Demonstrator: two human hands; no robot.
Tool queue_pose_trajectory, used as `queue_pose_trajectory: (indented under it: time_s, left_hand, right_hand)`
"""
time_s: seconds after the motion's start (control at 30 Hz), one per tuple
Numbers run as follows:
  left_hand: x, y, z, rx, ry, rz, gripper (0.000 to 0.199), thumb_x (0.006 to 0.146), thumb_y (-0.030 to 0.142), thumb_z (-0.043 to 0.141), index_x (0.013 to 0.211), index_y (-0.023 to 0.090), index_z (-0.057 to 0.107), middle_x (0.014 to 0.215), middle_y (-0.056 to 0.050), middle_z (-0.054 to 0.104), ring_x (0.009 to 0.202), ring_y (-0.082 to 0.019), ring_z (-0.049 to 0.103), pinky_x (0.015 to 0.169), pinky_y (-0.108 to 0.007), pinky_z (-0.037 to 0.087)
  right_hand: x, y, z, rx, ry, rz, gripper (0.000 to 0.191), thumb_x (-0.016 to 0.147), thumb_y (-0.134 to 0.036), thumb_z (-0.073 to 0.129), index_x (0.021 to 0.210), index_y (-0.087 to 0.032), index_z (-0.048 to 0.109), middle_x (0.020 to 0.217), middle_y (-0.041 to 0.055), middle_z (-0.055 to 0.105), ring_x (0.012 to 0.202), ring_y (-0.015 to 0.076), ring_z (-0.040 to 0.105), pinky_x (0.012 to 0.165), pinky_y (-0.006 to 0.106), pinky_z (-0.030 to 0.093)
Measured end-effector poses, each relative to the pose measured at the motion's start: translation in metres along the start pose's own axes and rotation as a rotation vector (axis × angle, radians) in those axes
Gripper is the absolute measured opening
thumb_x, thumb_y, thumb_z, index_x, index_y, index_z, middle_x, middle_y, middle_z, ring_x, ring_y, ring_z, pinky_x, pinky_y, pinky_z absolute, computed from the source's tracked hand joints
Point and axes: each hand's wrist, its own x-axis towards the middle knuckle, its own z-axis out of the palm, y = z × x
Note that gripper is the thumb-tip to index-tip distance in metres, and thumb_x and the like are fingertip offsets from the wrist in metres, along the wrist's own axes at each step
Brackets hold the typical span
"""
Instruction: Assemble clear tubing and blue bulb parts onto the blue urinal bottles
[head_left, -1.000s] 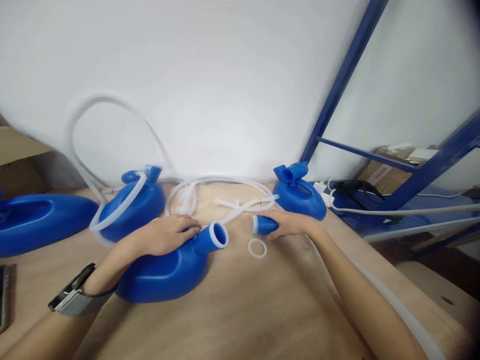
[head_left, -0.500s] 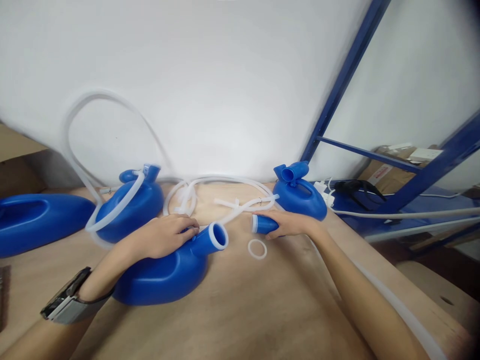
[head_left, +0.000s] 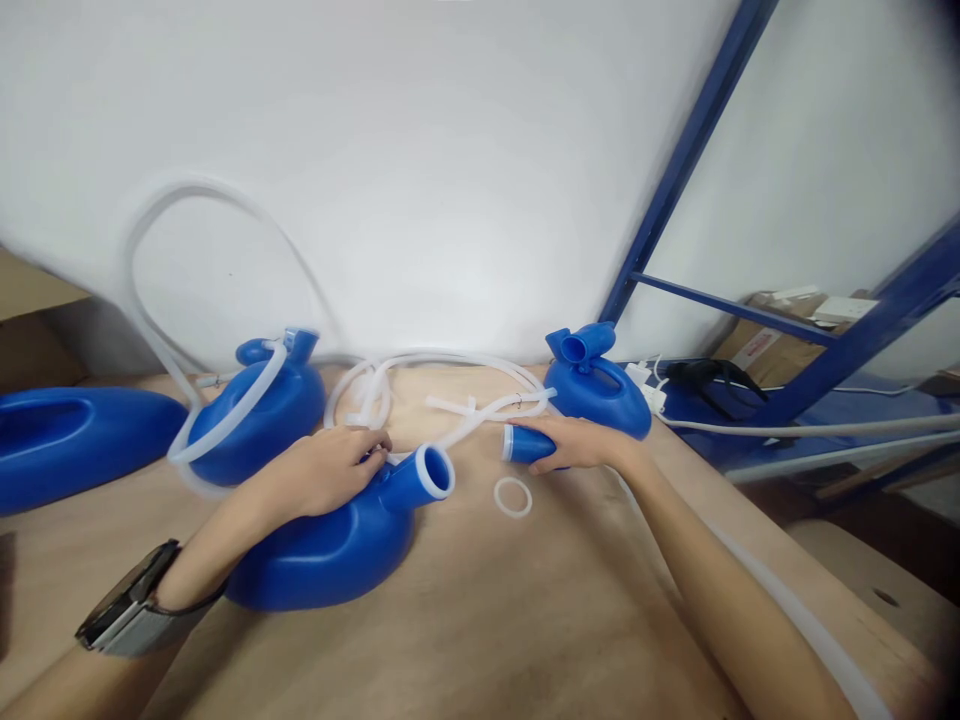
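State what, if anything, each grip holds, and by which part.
Right grip: blue piece, by its end opposite the rim. Left grip: on blue bottle, hold unclear.

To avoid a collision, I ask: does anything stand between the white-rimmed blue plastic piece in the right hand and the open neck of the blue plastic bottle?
Nothing visible stands between the white-rimmed blue piece and the open neck. A thin white ring lies nearer the person, and a whitish flexible tube farther away, both off the direct line.
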Motion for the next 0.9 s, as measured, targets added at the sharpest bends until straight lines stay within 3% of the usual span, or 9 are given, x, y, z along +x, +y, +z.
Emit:
queue_pose_trajectory:
  time_s: [0.17, 0.3, 0.47, 0.57, 0.7, 0.8, 0.9]
  left_hand:
    - [-0.001, 0.0, -0.001, -0.011, -0.002, 0.005, 0.052, 0.098, 0.054, 0.034, 0.119, 0.029, 0.074, 0.124, -0.007, 0.077, 0.115, -0.032, 0.071, 0.104, -0.043, 0.052]
    - [-0.005, 0.002, -0.004, 0.029, -0.005, -0.007, 0.057, 0.099, 0.057, 0.032, 0.131, 0.03, 0.069, 0.137, -0.006, 0.072, 0.124, -0.034, 0.067, 0.103, -0.047, 0.052]
    - [-0.012, -0.002, -0.005, 0.105, 0.065, 0.002, 0.062, 0.1, 0.064, 0.035, 0.143, 0.03, 0.064, 0.147, -0.008, 0.066, 0.133, -0.039, 0.061, 0.1, -0.05, 0.053]
    - [-0.016, -0.009, -0.007, 0.1, 0.089, 0.008, 0.065, 0.098, 0.07, 0.038, 0.142, 0.032, 0.065, 0.144, -0.008, 0.068, 0.13, -0.038, 0.064, 0.101, -0.048, 0.052]
    - [-0.017, -0.018, -0.013, 0.062, 0.105, 0.005, 0.065, 0.098, 0.071, 0.039, 0.143, 0.031, 0.064, 0.133, -0.009, 0.074, 0.122, -0.033, 0.068, 0.106, -0.046, 0.05]
    - [-0.018, -0.019, -0.019, 0.045, 0.053, 0.006, 0.068, 0.098, 0.074, 0.039, 0.145, 0.031, 0.063, 0.138, -0.008, 0.072, 0.126, -0.034, 0.066, 0.11, -0.046, 0.047]
    - [-0.021, -0.015, -0.023, 0.007, -0.087, 0.037, 0.073, 0.096, 0.079, 0.037, 0.152, 0.036, 0.056, 0.154, -0.004, 0.061, 0.14, -0.035, 0.057, 0.118, -0.048, 0.042]
  right_hand:
    - [-0.005, -0.01, -0.006, 0.001, 0.152, -0.024, 0.088, 0.079, -0.058, 0.076, 0.159, -0.032, 0.048, 0.16, 0.0059, 0.054, 0.146, 0.0417, 0.05, 0.121, 0.054, 0.04]
    - [-0.012, -0.025, -0.011, 0.176, 0.294, -0.165, 0.079, 0.081, -0.055, 0.078, 0.152, -0.03, 0.055, 0.152, 0.0068, 0.061, 0.14, 0.0386, 0.056, 0.121, 0.052, 0.041]
    - [-0.02, -0.042, -0.011, 0.424, 0.561, -0.361, 0.077, 0.074, -0.053, 0.088, 0.14, -0.029, 0.059, 0.148, 0.0093, 0.061, 0.138, 0.0374, 0.056, 0.12, 0.054, 0.043]
    - [-0.019, -0.045, -0.008, 0.616, 0.719, -0.348, 0.081, 0.065, -0.059, 0.093, 0.134, -0.029, 0.061, 0.132, 0.0093, 0.069, 0.128, 0.0381, 0.063, 0.112, 0.058, 0.051]
    - [-0.015, -0.044, -0.006, 0.853, 0.893, -0.325, 0.093, 0.062, -0.064, 0.092, 0.141, -0.032, 0.054, 0.12, 0.0079, 0.072, 0.122, 0.0382, 0.066, 0.105, 0.06, 0.056]
    - [-0.012, -0.042, -0.006, 0.903, 0.966, -0.385, 0.089, 0.063, -0.056, 0.094, 0.138, -0.035, 0.05, 0.121, 0.0053, 0.067, 0.117, 0.035, 0.067, 0.102, 0.057, 0.058]
    - [-0.01, -0.04, -0.008, 0.895, 0.982, -0.402, 0.086, 0.063, -0.049, 0.096, 0.132, -0.037, 0.046, 0.123, 0.0036, 0.063, 0.115, 0.0323, 0.066, 0.101, 0.054, 0.06]
